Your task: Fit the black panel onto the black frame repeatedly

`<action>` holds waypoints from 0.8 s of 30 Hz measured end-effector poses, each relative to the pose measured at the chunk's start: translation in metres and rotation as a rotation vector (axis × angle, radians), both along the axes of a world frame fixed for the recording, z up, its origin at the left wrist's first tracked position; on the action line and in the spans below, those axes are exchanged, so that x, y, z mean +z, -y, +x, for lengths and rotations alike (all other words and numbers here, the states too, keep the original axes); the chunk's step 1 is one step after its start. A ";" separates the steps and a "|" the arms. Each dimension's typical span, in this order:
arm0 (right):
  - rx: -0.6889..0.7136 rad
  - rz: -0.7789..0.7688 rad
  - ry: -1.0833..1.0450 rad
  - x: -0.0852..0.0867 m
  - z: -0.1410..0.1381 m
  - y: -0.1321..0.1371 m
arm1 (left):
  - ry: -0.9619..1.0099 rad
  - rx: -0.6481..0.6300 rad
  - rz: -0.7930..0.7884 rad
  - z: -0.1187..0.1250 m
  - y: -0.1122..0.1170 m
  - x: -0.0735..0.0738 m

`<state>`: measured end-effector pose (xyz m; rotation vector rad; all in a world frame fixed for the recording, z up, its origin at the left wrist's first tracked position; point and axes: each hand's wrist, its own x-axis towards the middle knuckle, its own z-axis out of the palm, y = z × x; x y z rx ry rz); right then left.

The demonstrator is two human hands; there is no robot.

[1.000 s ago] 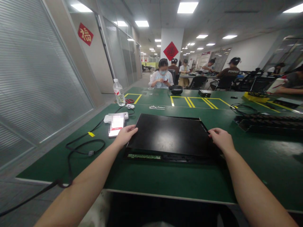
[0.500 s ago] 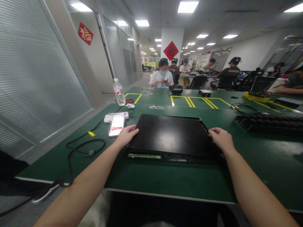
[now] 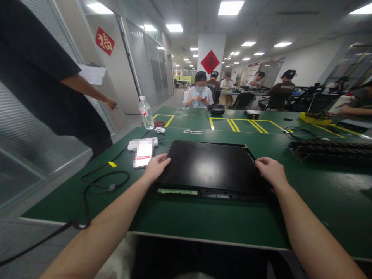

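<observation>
A flat black metal cover panel (image 3: 210,166) lies on a low black chassis on the green table (image 3: 203,221) in front of me. A strip of green circuit board (image 3: 177,191) shows under the panel's near edge. My left hand (image 3: 156,166) grips the panel's left edge, thumb on top. At the right edge my right hand (image 3: 271,171) holds the panel, fingers curled over the rim.
A phone (image 3: 143,154) on a white power bank, a black cable (image 3: 101,182) and a water bottle (image 3: 145,113) sit to the left. A black tray (image 3: 331,151) lies at the right. A person in black (image 3: 43,77) stands close at the left. Other people sit at far tables.
A person in a black shirt holding paper has walked into view at the left. My hands and the panel have barely moved.
</observation>
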<state>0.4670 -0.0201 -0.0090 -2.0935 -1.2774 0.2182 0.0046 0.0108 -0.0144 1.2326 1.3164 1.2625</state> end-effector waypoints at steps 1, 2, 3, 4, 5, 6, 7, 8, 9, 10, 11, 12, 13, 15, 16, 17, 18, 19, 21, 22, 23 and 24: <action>0.000 0.005 -0.007 0.000 0.001 0.000 | 0.014 0.005 -0.002 0.000 0.000 0.000; -0.002 0.006 -0.016 0.000 0.001 0.000 | 0.032 0.005 -0.008 0.000 0.000 0.000; -0.006 0.003 -0.025 0.000 0.002 0.000 | 0.052 0.003 -0.016 0.000 0.000 0.001; -0.012 -0.003 -0.034 0.000 0.002 0.000 | 0.072 -0.003 -0.027 0.000 0.000 0.001; -0.019 -0.010 -0.044 0.001 0.002 0.000 | 0.090 -0.011 -0.040 0.000 0.000 0.002; -0.022 -0.017 -0.054 0.001 0.002 0.000 | 0.104 -0.017 -0.049 -0.001 0.000 0.004; -0.023 -0.024 -0.063 0.002 0.002 0.000 | 0.113 -0.020 -0.054 -0.002 0.001 0.005; -0.022 -0.028 -0.068 0.002 0.002 0.001 | 0.119 -0.016 -0.055 -0.002 0.001 0.007; -0.021 -0.031 -0.070 0.003 0.002 0.001 | 0.125 -0.009 -0.052 -0.003 0.002 0.009; -0.020 -0.033 -0.070 0.003 0.002 0.001 | 0.133 -0.002 -0.051 -0.004 0.003 0.011; -0.017 -0.031 -0.070 0.004 0.001 0.002 | 0.145 0.001 -0.051 -0.004 0.004 0.013; -0.017 -0.028 -0.069 0.004 0.001 0.002 | 0.162 0.001 -0.053 -0.004 0.005 0.016; -0.017 -0.028 -0.070 0.005 0.001 0.002 | 0.183 -0.003 -0.056 -0.003 0.006 0.018; -0.020 -0.030 -0.075 0.006 0.000 0.003 | 0.224 -0.028 -0.065 -0.001 0.008 0.021; -0.021 -0.033 -0.079 0.006 0.000 0.003 | 0.242 -0.044 -0.069 0.000 0.009 0.021; -0.024 -0.037 -0.083 0.007 -0.001 0.003 | 0.256 -0.061 -0.071 0.001 0.010 0.022; -0.025 -0.039 -0.087 0.007 -0.001 0.003 | 0.263 -0.078 -0.072 0.003 0.011 0.021; -0.025 -0.040 -0.089 0.007 -0.001 0.003 | 0.260 -0.092 -0.072 0.004 0.012 0.021; -0.024 -0.042 -0.091 0.007 -0.001 0.003 | 0.229 -0.101 -0.057 0.006 0.012 0.018; -0.024 -0.041 -0.090 0.007 -0.001 0.003 | 0.206 -0.100 -0.046 0.007 0.012 0.017; -0.025 -0.037 -0.089 0.007 -0.001 0.003 | 0.181 -0.099 -0.035 0.008 0.012 0.016; -0.027 -0.032 -0.087 0.006 0.000 0.003 | 0.160 -0.099 -0.026 0.008 0.012 0.015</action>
